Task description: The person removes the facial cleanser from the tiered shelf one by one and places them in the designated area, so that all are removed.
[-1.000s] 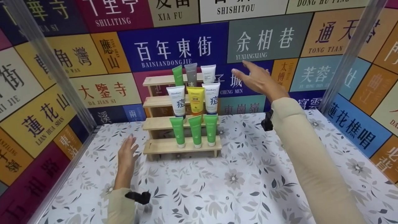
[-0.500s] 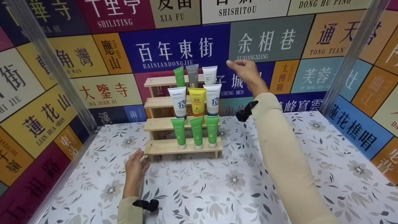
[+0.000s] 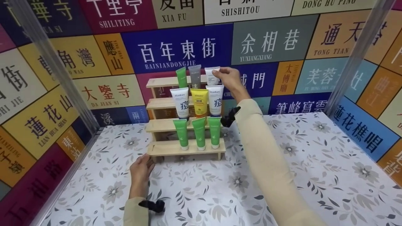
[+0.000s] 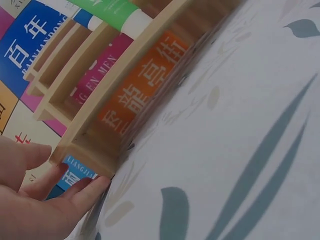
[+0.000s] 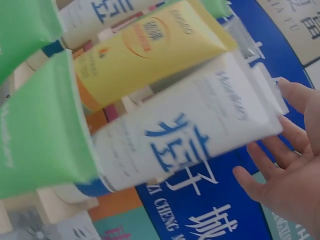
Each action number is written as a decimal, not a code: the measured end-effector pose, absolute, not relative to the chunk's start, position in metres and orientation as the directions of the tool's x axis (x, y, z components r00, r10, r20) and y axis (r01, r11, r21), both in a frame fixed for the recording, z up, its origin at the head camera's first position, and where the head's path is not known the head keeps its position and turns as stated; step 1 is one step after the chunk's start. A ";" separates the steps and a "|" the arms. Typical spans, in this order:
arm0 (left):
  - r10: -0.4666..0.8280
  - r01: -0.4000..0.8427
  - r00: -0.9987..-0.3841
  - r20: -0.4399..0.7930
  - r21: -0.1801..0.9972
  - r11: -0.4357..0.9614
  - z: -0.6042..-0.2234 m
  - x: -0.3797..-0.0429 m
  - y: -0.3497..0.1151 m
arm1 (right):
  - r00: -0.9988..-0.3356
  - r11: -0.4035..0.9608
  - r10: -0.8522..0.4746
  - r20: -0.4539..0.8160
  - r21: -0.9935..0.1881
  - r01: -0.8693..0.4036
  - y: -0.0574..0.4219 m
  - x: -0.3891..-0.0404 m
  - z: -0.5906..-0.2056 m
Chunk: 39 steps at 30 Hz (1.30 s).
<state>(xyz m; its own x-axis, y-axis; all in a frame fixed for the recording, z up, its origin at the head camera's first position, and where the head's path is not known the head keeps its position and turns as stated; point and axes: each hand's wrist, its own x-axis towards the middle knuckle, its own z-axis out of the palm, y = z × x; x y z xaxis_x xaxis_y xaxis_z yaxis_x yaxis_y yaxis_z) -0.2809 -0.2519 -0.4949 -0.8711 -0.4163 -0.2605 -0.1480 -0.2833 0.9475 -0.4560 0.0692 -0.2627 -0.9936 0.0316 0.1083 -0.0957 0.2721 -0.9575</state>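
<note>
A light wooden tiered display stand [image 3: 185,151] holds several squeeze tubes standing on their caps. At the top right of it my right hand [image 3: 232,80] pinches the upper end of a small white tube [image 3: 212,79], thumb on its front; the index finger is largely hidden. In the right wrist view the other fingers are spread beside a larger white tube [image 5: 190,130] with blue lettering. My left hand [image 3: 140,172] is at the stand's lower left corner. In the left wrist view its fairly straight fingers [image 4: 92,192] rest against the end of the bottom step.
Green tubes [image 3: 199,133] line the lower tier, with a yellow tube [image 3: 199,102] between two white ones above. A grey tube [image 3: 195,75] and a green tube [image 3: 181,77] share the top. The table has a floral cloth [image 3: 235,201]; printed panels [image 3: 176,44] form the wall behind.
My right hand has moved left from beside the stand to the small white tube and taken hold of its top. My left hand has come right and down to the stand's lower corner.
</note>
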 end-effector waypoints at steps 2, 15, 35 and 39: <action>-0.432 -0.143 -0.863 -0.262 0.947 -0.289 -0.496 -0.283 -0.250 | -0.991 0.266 0.042 0.124 -0.958 -0.109 0.067 -0.457 -0.264; -0.526 -0.115 -0.817 -0.237 0.960 -0.254 -0.500 -0.288 -0.243 | -0.976 0.329 0.125 0.178 -0.936 -0.129 0.070 -0.459 -0.268; -0.541 -0.128 -0.805 -0.244 0.961 -0.244 -0.500 -0.288 -0.246 | -0.895 0.213 0.179 0.408 -0.905 -0.369 0.117 -0.434 -0.244; -0.549 -0.145 -0.802 -0.236 0.968 -0.205 -0.501 -0.288 -0.244 | -0.900 0.182 0.178 0.397 -0.912 -0.367 0.130 -0.430 -0.249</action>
<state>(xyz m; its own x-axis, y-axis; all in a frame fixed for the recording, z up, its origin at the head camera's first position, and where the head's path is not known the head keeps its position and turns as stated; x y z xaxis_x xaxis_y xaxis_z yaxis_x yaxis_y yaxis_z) -0.2882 -0.2440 -0.5005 -0.8019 -0.5487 -0.2363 -0.1451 -0.2047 0.9680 -0.4302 0.1300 -0.2494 -0.9001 0.1783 0.3975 -0.3668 0.1820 -0.9123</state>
